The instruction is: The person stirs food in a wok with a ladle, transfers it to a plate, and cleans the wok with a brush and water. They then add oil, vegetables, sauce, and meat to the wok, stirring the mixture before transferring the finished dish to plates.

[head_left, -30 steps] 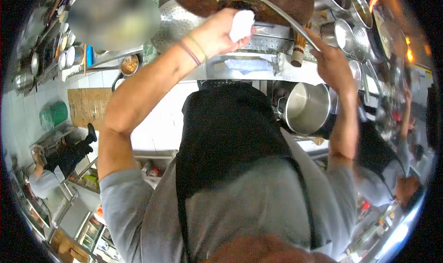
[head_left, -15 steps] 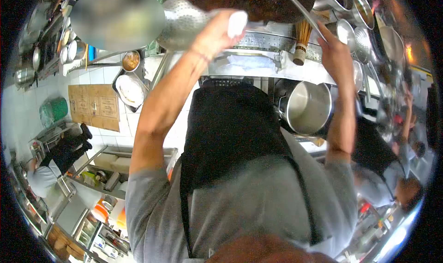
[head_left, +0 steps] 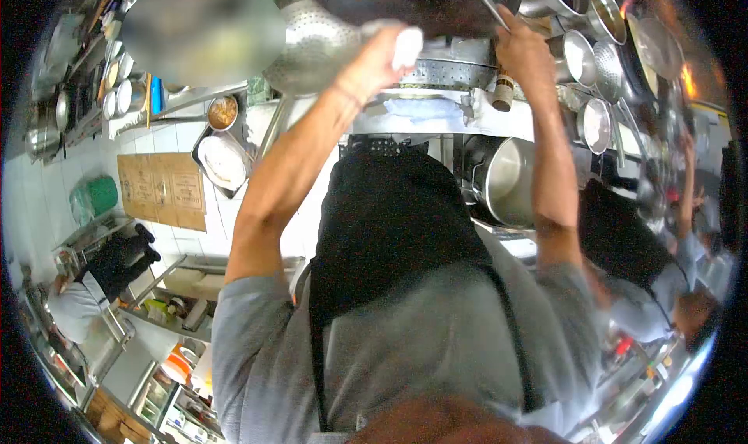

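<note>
At the top centre a large dark wok [head_left: 436,8] shows, with a small orange bit of food in it. My left hand [head_left: 383,57] is closed round a white cloth [head_left: 407,48] at the wok's near left rim. My right hand [head_left: 527,52] grips the end of a metal utensil handle [head_left: 485,1] that reaches over the wok; its far end is out of view. A perforated strainer [head_left: 315,45] lies left of my left hand. Just below my right hand is a bamboo brush [head_left: 503,95], partly hidden by it.
A steel pot [head_left: 506,181] stands below the counter edge [head_left: 421,117]. Several pots and ladles crowd the right, near a flame [head_left: 689,82]. A bowl of food [head_left: 223,113] and a white-filled tray [head_left: 223,162] are at left. Other people [head_left: 623,241] are at right and far left.
My right hand has moved left and up with the utensil, now covering more of the brush. The orange food in the wok is mostly gone from view. My left hand stays near the rim.
</note>
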Demonstrator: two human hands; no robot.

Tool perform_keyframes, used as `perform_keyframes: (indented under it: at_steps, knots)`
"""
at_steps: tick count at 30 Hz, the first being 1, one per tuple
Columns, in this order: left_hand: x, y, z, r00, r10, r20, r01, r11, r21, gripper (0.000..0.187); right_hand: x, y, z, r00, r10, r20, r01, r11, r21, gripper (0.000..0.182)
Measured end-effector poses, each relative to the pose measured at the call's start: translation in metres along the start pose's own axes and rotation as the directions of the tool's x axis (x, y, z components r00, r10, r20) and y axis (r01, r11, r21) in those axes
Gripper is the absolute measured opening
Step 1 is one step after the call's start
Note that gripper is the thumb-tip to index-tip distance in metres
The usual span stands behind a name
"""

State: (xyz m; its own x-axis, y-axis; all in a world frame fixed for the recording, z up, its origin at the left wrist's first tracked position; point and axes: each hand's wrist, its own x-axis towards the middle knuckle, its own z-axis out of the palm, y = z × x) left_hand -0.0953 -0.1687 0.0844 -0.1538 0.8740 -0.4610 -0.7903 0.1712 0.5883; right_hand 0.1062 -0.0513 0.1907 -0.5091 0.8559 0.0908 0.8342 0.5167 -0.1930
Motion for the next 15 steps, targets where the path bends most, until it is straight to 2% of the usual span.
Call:
perform_keyframes:
  at_steps: [1,2,4,6,7,8,10,13,14,15]
  knots:
    - [-0.017,-0.011,-0.004,0.999,-0.034,0.021,0.035,0.999,-0.008,0.016,-0.001,0.003,0.006,0.999,-0.013,-0.047,0.016,0.997,0.07,0.038]
    - [-0.034,-0.012,-0.001,0.987,-0.151,-0.053,0.146,0.985,-0.093,0.014,0.004,0.005,0.01,0.994,-0.022,-0.108,0.037,0.989,0.142,0.037]
    - [-0.032,-0.004,-0.016,0.995,-0.09,0.036,0.094,0.987,-0.134,0.013,-0.01,0.008,0.005,0.99,0.021,-0.137,0.012,0.971,0.24,0.037]
    - [-0.005,0.028,-0.014,0.998,-0.058,0.028,0.061,0.989,-0.134,0.014,-0.021,0.005,0.0,0.985,0.066,-0.161,-0.006,0.938,0.345,0.038]
    - [0.016,0.037,-0.02,0.996,-0.027,0.084,0.034,0.996,-0.079,0.015,-0.025,0.002,0.0,0.967,0.021,-0.255,0.073,0.932,0.354,0.041]
    - [0.039,0.044,-0.023,0.993,-0.065,0.101,0.077,0.99,-0.116,0.017,-0.028,-0.006,-0.002,0.959,0.034,-0.282,0.077,0.925,0.372,0.041]
    - [0.056,0.056,-0.013,0.998,-0.062,-0.01,0.061,0.998,-0.032,0.018,-0.032,-0.022,-0.004,0.942,0.059,-0.331,0.087,0.908,0.409,0.041]
    - [0.059,0.065,-0.004,0.973,-0.232,-0.007,0.229,0.966,-0.121,0.018,-0.046,-0.026,-0.011,0.958,0.043,-0.282,0.055,0.943,0.329,0.043]
    - [0.057,0.071,0.001,0.97,-0.242,-0.007,0.239,0.962,-0.135,0.017,-0.054,-0.025,-0.017,0.965,0.041,-0.26,0.041,0.953,0.302,0.043]
    - [0.055,0.076,0.006,0.967,-0.253,-0.009,0.249,0.957,-0.151,0.016,-0.062,-0.025,-0.027,0.981,0.04,-0.192,-0.002,0.981,0.195,0.046]
